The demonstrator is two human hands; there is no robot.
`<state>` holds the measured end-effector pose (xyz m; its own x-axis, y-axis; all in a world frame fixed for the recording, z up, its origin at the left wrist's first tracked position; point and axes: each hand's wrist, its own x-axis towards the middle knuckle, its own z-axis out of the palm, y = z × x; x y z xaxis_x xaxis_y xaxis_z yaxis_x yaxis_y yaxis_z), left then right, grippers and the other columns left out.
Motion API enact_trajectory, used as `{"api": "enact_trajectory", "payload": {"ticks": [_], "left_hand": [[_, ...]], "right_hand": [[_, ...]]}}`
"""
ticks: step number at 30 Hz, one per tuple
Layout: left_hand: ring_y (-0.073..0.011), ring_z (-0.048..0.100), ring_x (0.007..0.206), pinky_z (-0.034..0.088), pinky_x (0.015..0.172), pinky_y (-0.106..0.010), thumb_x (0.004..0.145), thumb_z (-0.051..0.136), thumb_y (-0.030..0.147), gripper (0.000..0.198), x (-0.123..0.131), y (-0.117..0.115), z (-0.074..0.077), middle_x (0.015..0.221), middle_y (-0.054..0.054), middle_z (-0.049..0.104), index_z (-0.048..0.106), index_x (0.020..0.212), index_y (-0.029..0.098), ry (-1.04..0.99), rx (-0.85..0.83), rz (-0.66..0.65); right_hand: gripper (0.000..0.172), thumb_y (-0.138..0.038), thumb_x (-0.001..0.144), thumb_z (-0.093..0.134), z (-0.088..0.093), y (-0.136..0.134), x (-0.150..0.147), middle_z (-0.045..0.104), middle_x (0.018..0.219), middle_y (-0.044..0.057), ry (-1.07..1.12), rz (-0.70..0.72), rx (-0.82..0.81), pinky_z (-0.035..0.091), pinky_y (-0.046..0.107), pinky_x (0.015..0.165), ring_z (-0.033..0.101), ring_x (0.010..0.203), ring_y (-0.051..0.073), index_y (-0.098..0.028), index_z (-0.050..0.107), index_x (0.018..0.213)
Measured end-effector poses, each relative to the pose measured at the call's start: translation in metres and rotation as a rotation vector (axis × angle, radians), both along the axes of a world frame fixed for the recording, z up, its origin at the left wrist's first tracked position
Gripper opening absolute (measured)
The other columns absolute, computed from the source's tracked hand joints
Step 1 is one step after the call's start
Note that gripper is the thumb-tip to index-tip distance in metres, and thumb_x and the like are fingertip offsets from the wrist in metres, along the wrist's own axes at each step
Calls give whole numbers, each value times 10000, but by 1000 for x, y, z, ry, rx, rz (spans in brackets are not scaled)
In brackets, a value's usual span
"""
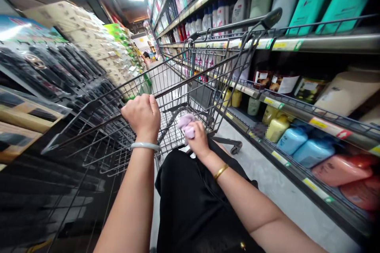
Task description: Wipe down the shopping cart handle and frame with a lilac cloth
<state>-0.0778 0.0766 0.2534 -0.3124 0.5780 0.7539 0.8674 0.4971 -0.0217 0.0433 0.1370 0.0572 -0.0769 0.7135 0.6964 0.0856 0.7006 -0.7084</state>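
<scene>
My left hand (pixel 141 115) is closed around the dark upper bar of a wire shopping cart (pixel 208 69). A pale bracelet circles that wrist. Just above my lap, my right hand (pixel 198 139) grips a bunched lilac cloth (pixel 186 123), with part of it sticking out past the fingers. The cart is right in front of my knees, and its basket shows only bare wire mesh where I can see in. A gold bangle sits on my right wrist.
Shelves on the right hold several rows of bottles, among them teal bottles (pixel 311 2), blue pump bottles (pixel 292 141) and orange ones (pixel 341 170). Packaged goods hang on a rack (pixel 68 63) at the left. A grey floor (pixel 252 166) runs down the aisle between.
</scene>
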Motion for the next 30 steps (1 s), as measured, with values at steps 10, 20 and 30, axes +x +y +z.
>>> {"api": "enact_trajectory", "payload": {"ticks": [10, 20, 30], "left_hand": [[-276, 560, 945, 235, 788, -401, 1069, 263, 433, 434, 0, -1, -1, 980, -90, 695, 620, 930, 229, 0, -1, -26], [-263, 592, 919, 267, 775, -405, 1077, 256, 420, 472, 1, -7, 0, 956, -91, 713, 655, 928, 218, -34, -24, -101], [-264, 623, 940, 321, 792, -422, 1078, 271, 415, 459, 0, -10, 1, 964, -94, 722, 669, 952, 225, -76, -25, -148]], "right_hand": [[277, -138, 791, 625, 24, 19, 14, 605, 1134, 102, 190, -156, 18, 522, 462, 1059, 613, 1139, 262, -237, 640, 1049], [299, -94, 745, 612, 14, -7, -9, 659, 1052, 79, -25, 86, 32, 590, 437, 901, 675, 1015, 265, -241, 689, 993], [340, -65, 704, 580, 31, -11, -13, 677, 963, 52, -65, 116, 123, 602, 438, 811, 690, 915, 276, -294, 676, 937]]}}
